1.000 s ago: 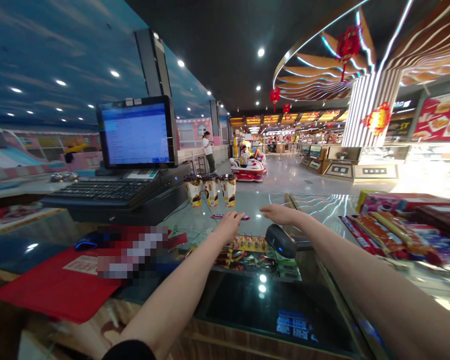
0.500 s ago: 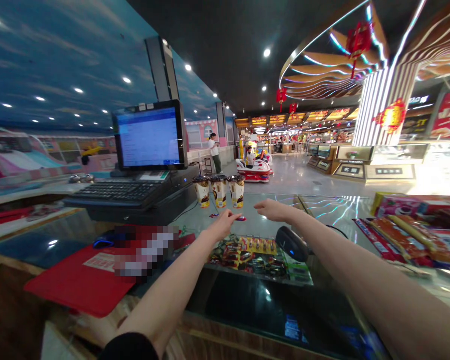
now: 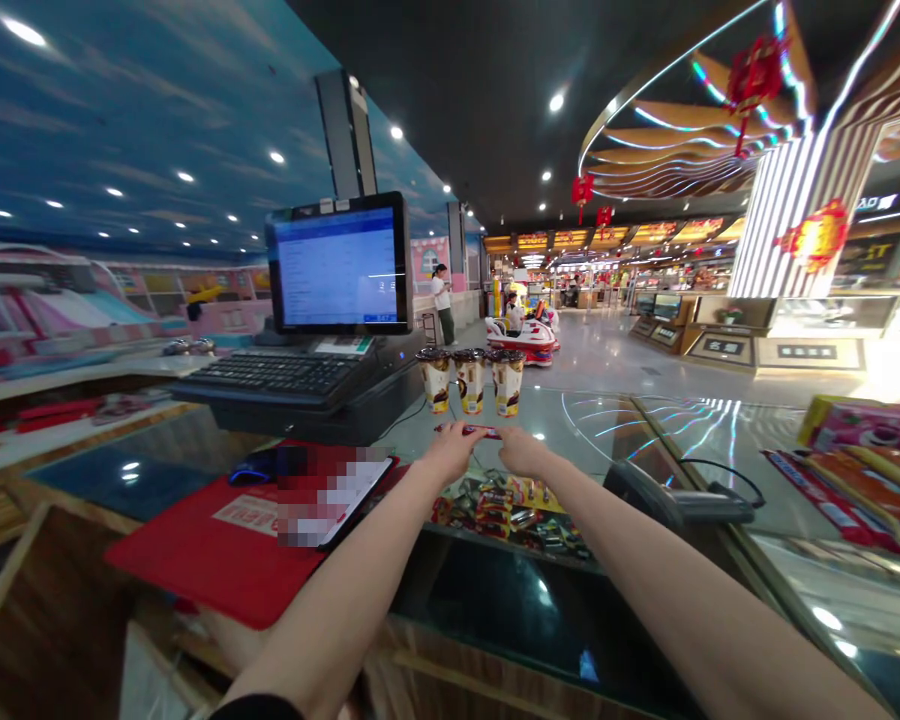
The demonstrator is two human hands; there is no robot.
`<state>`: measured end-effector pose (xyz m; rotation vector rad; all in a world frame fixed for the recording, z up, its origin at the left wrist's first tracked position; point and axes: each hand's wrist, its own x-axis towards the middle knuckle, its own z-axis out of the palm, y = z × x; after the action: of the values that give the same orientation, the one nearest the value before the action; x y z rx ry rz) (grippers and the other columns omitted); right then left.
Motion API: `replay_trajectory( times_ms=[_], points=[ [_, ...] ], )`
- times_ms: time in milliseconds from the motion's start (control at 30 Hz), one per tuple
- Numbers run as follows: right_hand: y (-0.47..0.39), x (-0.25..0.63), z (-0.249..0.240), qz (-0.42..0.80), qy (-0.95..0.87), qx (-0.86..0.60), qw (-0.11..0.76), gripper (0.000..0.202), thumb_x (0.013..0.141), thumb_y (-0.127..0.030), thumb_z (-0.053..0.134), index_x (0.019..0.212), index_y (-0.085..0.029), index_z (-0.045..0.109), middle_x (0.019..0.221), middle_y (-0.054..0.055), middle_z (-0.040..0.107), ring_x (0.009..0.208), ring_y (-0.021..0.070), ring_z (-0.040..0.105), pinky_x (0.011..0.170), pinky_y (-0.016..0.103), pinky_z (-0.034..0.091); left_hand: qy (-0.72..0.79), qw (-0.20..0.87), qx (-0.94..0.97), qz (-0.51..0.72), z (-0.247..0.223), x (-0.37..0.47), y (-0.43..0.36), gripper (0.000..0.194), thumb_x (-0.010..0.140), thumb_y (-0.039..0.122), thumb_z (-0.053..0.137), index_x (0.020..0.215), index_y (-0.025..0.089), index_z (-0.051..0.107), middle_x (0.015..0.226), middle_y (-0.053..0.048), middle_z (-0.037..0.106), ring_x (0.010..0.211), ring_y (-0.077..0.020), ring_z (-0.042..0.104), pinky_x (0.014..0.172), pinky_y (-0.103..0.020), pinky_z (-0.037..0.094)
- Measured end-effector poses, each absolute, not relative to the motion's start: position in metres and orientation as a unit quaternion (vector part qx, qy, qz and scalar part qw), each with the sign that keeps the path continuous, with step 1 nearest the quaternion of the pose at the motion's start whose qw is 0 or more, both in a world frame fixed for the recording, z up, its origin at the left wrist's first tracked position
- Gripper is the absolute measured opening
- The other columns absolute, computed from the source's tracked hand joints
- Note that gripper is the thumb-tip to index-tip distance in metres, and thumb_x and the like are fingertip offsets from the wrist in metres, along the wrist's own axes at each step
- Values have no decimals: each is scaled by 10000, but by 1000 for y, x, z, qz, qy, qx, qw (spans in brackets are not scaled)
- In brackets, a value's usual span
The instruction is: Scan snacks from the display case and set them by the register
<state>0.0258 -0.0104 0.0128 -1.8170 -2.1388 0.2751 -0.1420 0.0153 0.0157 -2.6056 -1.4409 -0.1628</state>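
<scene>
Over the glass counter, my left hand (image 3: 450, 455) has its fingers closed around the left end of a slim red-wrapped snack bar (image 3: 481, 431). My right hand (image 3: 525, 452) is closed at the bar's right end, its fingertips partly hidden. Just beyond them, three lidded paper cups (image 3: 470, 382) with brown and yellow print stand upright in a row. Below my hands, under my forearms, several small packets (image 3: 495, 510) lie in a flat display. A black handheld scanner (image 3: 664, 498) rests beside my right forearm.
At the left stand a monitor (image 3: 337, 265) and a keyboard (image 3: 270, 378). A red mat (image 3: 195, 565) carries a mouse (image 3: 259, 467) and a partly blurred phone (image 3: 371, 480). Long wrapped snacks (image 3: 840, 500) lie at right, near the scanner's cable (image 3: 750, 480). A person (image 3: 442, 305) stands farther off.
My right hand has come left and down to the bar, which is now lifted off the glass between both hands. The view has turned slightly left, and more of the scanner shows.
</scene>
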Motion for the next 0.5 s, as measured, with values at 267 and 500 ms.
replay_trajectory(
  times_ms=[267,500],
  points=[
    [11,4,6,109,-739,-649,141,528,893,-205,375,1417,-248,426,1436,123,474,1293,319,458,1030,604,314,-520,42,-853,-27,25,-145,24,648,831,45,424,1427,300,406,1321,-139,499,1184,-285,542,1006,-456,429],
    [23,-15,6,105,-743,-647,138,481,896,-251,368,1362,-231,485,1440,130,462,1317,330,423,1032,654,290,-573,33,-819,-28,27,-149,30,578,855,75,406,1411,235,405,1369,-196,462,1270,-342,485,1021,-525,399]
  ],
)
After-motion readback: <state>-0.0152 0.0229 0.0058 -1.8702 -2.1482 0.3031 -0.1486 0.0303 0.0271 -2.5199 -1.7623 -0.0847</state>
